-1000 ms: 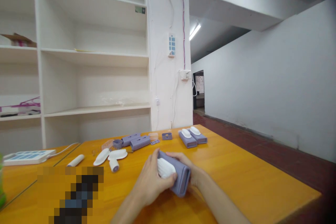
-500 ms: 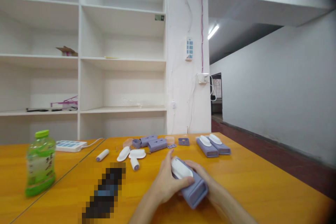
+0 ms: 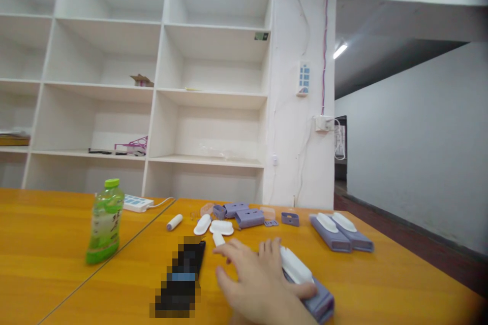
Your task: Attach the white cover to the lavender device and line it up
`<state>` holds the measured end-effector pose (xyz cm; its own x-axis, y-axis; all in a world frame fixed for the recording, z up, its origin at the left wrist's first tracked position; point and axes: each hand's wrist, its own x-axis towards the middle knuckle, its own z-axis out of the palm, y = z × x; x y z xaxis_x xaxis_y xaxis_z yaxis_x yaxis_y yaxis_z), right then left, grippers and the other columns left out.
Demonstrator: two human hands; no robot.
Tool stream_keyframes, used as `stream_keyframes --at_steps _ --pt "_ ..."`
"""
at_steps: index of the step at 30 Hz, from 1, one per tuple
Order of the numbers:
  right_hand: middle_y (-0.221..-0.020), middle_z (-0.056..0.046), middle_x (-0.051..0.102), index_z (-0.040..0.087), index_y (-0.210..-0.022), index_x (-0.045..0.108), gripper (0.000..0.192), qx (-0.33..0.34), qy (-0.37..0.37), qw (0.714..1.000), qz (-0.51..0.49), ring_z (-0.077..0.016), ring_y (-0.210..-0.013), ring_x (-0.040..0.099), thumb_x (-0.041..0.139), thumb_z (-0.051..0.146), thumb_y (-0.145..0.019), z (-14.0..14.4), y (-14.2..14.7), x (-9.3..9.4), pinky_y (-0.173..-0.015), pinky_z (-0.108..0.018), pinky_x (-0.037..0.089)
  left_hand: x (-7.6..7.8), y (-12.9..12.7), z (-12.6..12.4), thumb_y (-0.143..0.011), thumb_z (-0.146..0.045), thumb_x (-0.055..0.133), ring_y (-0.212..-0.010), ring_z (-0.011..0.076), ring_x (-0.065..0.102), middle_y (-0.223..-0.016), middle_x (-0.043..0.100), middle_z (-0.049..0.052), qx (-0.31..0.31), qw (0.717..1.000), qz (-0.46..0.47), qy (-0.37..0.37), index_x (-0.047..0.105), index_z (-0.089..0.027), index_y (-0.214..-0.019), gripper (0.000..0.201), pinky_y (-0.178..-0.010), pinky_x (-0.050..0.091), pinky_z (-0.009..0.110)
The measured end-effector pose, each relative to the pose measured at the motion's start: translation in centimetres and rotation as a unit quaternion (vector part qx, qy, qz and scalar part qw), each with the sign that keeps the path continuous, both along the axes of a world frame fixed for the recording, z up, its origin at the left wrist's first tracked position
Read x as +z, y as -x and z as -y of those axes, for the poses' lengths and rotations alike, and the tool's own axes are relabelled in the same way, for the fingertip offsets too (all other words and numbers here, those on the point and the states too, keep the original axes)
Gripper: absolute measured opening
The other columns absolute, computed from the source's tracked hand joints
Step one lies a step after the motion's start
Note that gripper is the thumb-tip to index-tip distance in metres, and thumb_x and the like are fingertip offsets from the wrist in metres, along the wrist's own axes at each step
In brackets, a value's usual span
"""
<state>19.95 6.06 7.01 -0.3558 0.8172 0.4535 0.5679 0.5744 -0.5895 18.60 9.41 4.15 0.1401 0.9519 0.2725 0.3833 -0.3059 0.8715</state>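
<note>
A lilac box-shaped case (image 3: 323, 300) with a white oval piece (image 3: 298, 265) on top is tilted near the front of the table. My left hand (image 3: 271, 255) grips it, with the thumb on its upper side and the fingers along its far left side. Crossing in front of the left hand, my right hand (image 3: 249, 277) reaches left with fingers apart. Its fingertips are close to a short white cylinder (image 3: 218, 238); whether they touch it I cannot tell. Two white oval pieces (image 3: 221, 227) lie just beyond the cylinder, and another white cylinder (image 3: 175, 222) lies farther left.
Several lilac shells (image 3: 249, 218) and clear parts lie at the back. Two lilac cases with white ovals (image 3: 331, 238) are at the right. A blurred-out dark object (image 3: 179, 279), a green bottle (image 3: 104, 223) and a power strip (image 3: 138, 203) are to the left.
My right hand has let go of the case and moved left across my left hand. The case stays in my left hand. The camera view has turned left.
</note>
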Motion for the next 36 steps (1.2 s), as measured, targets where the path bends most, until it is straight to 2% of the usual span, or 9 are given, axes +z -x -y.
stream_keyframes --at_steps 3,5,12,16,22,25,29,32,36 --pt "-0.124 -0.014 0.073 0.031 -0.133 0.07 0.049 0.033 0.037 0.997 0.066 -0.0403 -0.111 0.069 0.064 0.037 -0.085 -0.6 4.2 -1.7 -0.097 -0.061 0.049 -0.1 0.3 0.0 -0.064 -0.052 0.092 -0.131 0.039 0.051 -0.135 0.062 0.015 -0.045 0.995 -0.07 -0.061 0.064 -0.02 -0.128 0.077 -0.113 0.037 0.051" --pt "-0.127 -0.016 0.071 0.034 -0.135 0.069 0.051 0.041 0.045 0.994 0.091 -0.0434 -0.113 0.07 0.061 0.036 -0.085 -1.0 5.5 -2.4 -0.095 -0.065 0.051 -0.3 0.5 -0.1 -0.051 -0.056 0.094 -0.125 0.042 0.051 -0.13 0.062 0.018 -0.061 0.99 -0.096 -0.085 0.064 -0.018 -0.125 0.088 -0.109 0.039 0.049" --pt "-0.12 -0.008 0.074 0.043 -0.125 0.074 0.044 0.063 0.041 0.99 0.12 -0.0387 -0.11 0.073 0.06 0.037 -0.083 -0.7 5.7 -1.8 -0.097 -0.059 0.054 -0.5 0.6 -0.2 -0.055 -0.069 0.082 -0.126 0.0417 0.047 -0.131 0.057 0.014 -0.054 0.985 -0.135 -0.097 0.058 -0.021 -0.125 0.088 -0.11 0.034 0.051" --pt "-0.132 -0.008 0.068 0.039 -0.14 0.062 0.056 0.033 0.033 0.995 0.084 -0.0349 -0.12 0.069 0.056 0.029 -0.085 -0.6 5.8 -1.5 -0.104 -0.056 0.052 -0.4 0.7 -0.1 -0.055 -0.069 0.082 -0.126 0.0433 0.047 -0.131 0.057 0.016 -0.064 0.983 -0.144 -0.098 0.056 -0.018 -0.128 0.092 -0.111 0.036 0.055" --pt "-0.131 -0.01 0.067 0.029 -0.138 0.062 0.062 0.012 0.042 0.997 0.06 -0.0303 -0.123 0.068 0.054 0.009 -0.079 -1.0 5.6 -2.9 -0.109 -0.048 0.05 -1.3 0.3 0.4 -0.052 -0.065 0.089 -0.122 0.0335 0.055 -0.132 0.06 0.007 -0.165 0.969 -0.124 -0.135 0.056 -0.027 -0.134 0.096 -0.109 0.046 0.046" --pt "-0.129 -0.011 0.068 0.027 -0.138 0.063 0.064 0.018 0.053 0.996 0.063 -0.0303 -0.121 0.068 0.053 0.005 -0.079 -1.3 5.3 -3.7 -0.109 -0.048 0.05 -1.6 0.1 0.7 -0.053 -0.066 0.091 -0.134 0.0359 0.05 -0.146 0.055 0.009 -0.22 0.962 -0.102 -0.123 0.051 -0.027 -0.145 0.107 -0.118 0.04 0.051" --pt "-0.13 -0.009 0.069 0.027 -0.138 0.063 0.062 0.034 0.051 0.996 0.061 -0.0283 -0.119 0.069 0.053 0.003 -0.082 -2.4 5.4 -4.0 -0.107 -0.048 0.052 -1.1 0.3 1.0 -0.055 -0.059 0.094 -0.144 0.0369 0.044 -0.156 0.049 0.01 -0.221 0.97 -0.082 -0.063 0.047 -0.025 -0.151 0.112 -0.124 0.033 0.053" --pt "-0.132 -0.009 0.069 0.023 -0.138 0.061 0.049 0.033 0.052 0.997 0.056 -0.0274 -0.122 0.068 0.061 0.008 -0.091 -4.0 5.9 -4.3 -0.107 -0.052 0.052 -0.7 0.6 1.0 -0.052 -0.051 0.096 -0.134 0.0339 0.055 -0.145 0.058 0.007 -0.211 0.974 -0.064 -0.052 0.051 -0.028 -0.148 0.108 -0.119 0.04 0.049" --pt "-0.135 -0.009 0.068 0.02 -0.139 0.058 0.041 0.014 0.048 0.997 0.055 -0.0269 -0.124 0.066 0.065 0.027 -0.1 -6.3 6.3 -4.5 -0.108 -0.056 0.051 -1.0 0.6 0.7 -0.054 -0.052 0.095 -0.136 0.036 0.053 -0.148 0.057 0.007 -0.22 0.971 -0.061 -0.068 0.052 -0.029 -0.148 0.107 -0.119 0.039 0.051"
